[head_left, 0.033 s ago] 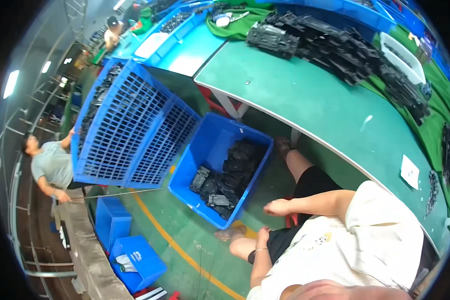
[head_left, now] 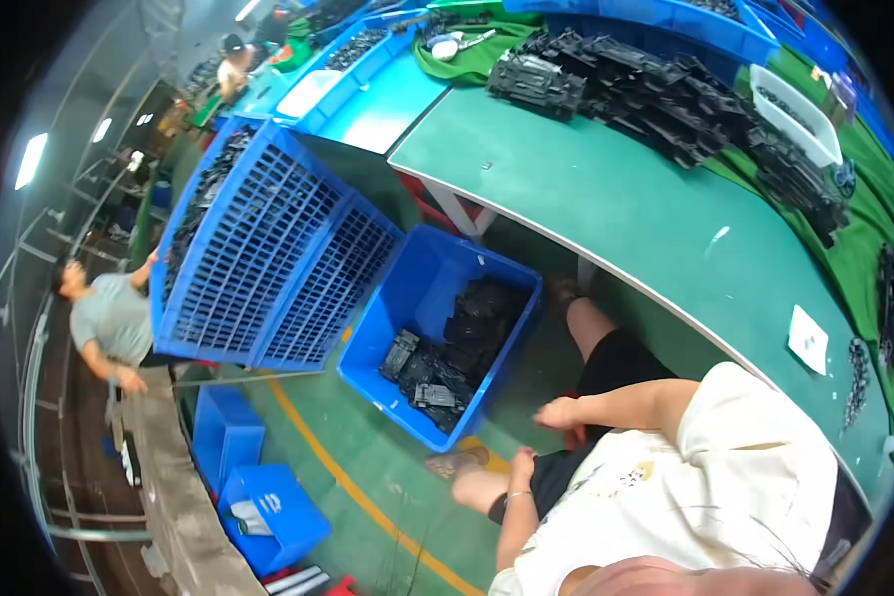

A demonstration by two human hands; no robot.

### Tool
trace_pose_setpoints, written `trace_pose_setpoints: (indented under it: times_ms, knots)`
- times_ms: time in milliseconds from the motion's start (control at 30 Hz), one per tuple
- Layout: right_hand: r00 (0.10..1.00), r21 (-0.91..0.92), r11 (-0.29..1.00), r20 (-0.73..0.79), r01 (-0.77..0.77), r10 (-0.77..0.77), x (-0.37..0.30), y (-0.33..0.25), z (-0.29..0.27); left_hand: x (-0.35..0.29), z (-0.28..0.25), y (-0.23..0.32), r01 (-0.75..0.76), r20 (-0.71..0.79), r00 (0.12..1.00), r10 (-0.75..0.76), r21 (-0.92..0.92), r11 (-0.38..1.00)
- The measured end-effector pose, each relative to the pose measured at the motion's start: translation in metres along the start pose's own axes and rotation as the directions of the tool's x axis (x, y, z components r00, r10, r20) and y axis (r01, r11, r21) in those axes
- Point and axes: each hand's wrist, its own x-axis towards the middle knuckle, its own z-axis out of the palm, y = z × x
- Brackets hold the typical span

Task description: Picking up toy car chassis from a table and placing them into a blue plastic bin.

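My left hand [head_left: 521,465], with a band at its wrist, rests by my thigh with its fingers curled in. Ahead of my lap hangs my right hand [head_left: 558,411], its fingers drawn together. Neither hand shows anything in it. On the floor before my legs stands a deep blue bin [head_left: 375,370], partly filled with black plastic parts [head_left: 435,395]. Both hands are apart from the bin. A red piece [head_left: 578,435], perhaps of a seat, shows just below my right hand.
To my right runs a green-topped table [head_left: 606,209] with piled black parts [head_left: 656,94] and a white tray [head_left: 795,117]. Left of the bin, a person [head_left: 114,318] stands beside tilted blue mesh crates [head_left: 258,248] holding black parts. Smaller blue bins [head_left: 273,517] stand at lower left.
The view has shifted slightly, moving the crates and the person a little rightward in it. The person's lower hand has risen slightly. My hands have barely moved.
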Motion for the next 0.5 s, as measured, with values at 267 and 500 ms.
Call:
trace_pose_setpoints:
  times_ms: [267, 500]
  knots:
    - [0.998, -0.338, 0.941, 0.065, 0.029, -0.008, 0.008, 0.02, 0.032, 0.002, 0.013, 0.024, 0.139, -0.067, 0.99, -0.125, 0.318, 0.938]
    - [0.923, -0.506, 0.859, 0.362, 0.079, 0.128, 0.033, 0.035, 0.035, 0.019, 0.027, 0.006, 0.141, -0.014, 0.989, -0.146, 0.37, 0.918]
